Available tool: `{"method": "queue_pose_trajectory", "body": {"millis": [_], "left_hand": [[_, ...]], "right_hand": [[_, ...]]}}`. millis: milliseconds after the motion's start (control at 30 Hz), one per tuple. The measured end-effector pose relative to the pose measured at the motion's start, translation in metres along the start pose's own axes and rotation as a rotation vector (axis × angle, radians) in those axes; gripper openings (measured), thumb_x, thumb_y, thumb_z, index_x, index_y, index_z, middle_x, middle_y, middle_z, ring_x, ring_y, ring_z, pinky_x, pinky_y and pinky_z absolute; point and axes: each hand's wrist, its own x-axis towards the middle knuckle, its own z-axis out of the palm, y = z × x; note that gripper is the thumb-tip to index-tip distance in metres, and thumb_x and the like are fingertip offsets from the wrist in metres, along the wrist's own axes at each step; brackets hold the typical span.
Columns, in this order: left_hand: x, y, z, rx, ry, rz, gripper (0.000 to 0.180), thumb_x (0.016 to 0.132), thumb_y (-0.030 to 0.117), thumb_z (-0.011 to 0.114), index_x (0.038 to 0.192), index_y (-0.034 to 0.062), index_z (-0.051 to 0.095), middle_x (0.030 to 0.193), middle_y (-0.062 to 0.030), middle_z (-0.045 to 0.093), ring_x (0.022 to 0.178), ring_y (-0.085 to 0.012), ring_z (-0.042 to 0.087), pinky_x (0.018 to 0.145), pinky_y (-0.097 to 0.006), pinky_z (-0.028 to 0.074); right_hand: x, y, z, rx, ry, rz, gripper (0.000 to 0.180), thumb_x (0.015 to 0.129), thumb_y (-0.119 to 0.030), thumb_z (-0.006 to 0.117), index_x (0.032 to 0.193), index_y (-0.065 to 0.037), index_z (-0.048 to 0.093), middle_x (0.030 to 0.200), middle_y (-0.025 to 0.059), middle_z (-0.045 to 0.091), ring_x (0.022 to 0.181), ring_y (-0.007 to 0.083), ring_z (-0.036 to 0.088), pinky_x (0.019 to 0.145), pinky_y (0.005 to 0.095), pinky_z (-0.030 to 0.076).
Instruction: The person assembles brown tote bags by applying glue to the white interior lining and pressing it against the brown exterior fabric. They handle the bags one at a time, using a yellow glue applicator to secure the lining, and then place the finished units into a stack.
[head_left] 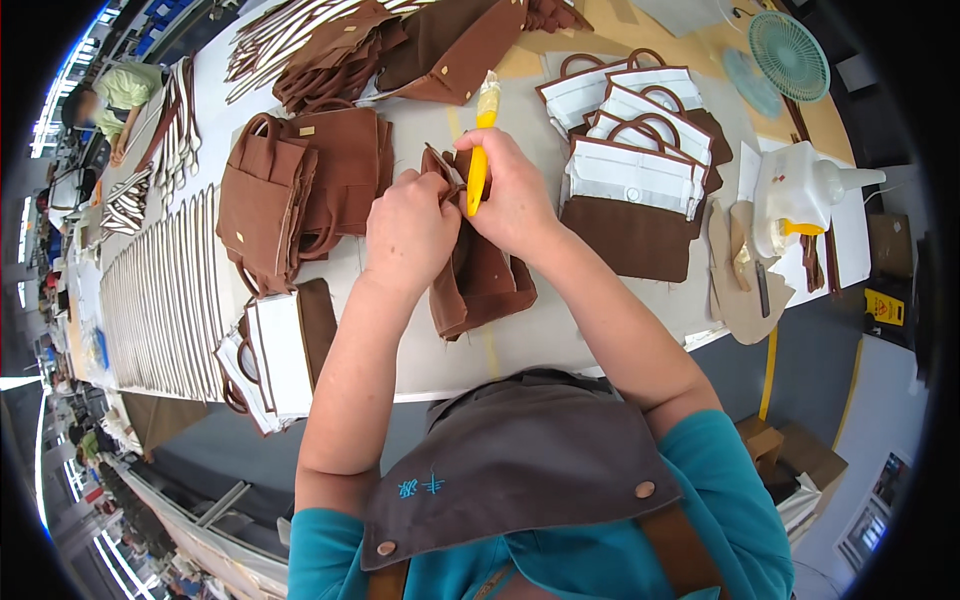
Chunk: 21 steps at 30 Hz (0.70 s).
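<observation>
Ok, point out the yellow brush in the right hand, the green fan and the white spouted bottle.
Yellow brush (477, 180): head view, on the handle.
Green fan (789, 56): head view, on the round grille.
White spouted bottle (797, 183): head view, on the body.

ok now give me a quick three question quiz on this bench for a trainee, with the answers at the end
1. Which hand has the yellow-handled brush in its grip?
2. True or false: the spouted white bottle stands to the left of the stacked white-and-brown bag pieces.
3. Fill in the blank: the fingers of the left hand are on the upper end of a ____.

Key:
1. The right hand.
2. False; the bottle is to their right.
3. Brown bag piece.
</observation>
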Motion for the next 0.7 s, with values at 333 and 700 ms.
{"method": "queue_pose_trajectory", "body": {"millis": [333,700], "left_hand": [[0.014,0.006,-0.006,-0.034,-0.086,-0.077,0.018,0.082,0.014,0.064,0.094,0.0026,0.073,0.088,-0.0191,0.071,0.085,-0.0378,0.069,0.081,-0.046,0.055],[0.037,0.000,0.002,-0.134,-0.116,-0.085,0.020,0.082,0.012,0.066,0.096,0.0016,0.075,0.091,-0.0224,0.071,0.088,-0.0398,0.068,0.083,-0.046,0.054]], "right_hand": [[0.004,0.012,0.006,-0.060,0.062,0.026,0.053,0.072,0.001,0.074,0.119,-0.012,0.053,0.101,0.0096,0.062,0.080,0.0221,0.065,0.075,0.0330,0.054],[0.018,-0.032,-0.094,0.510,0.027,0.133,0.021,0.096,-0.024,0.068,0.091,-0.004,0.068,0.074,0.0000,0.061,0.063,0.0055,0.051,0.064,0.0227,0.045]]}}
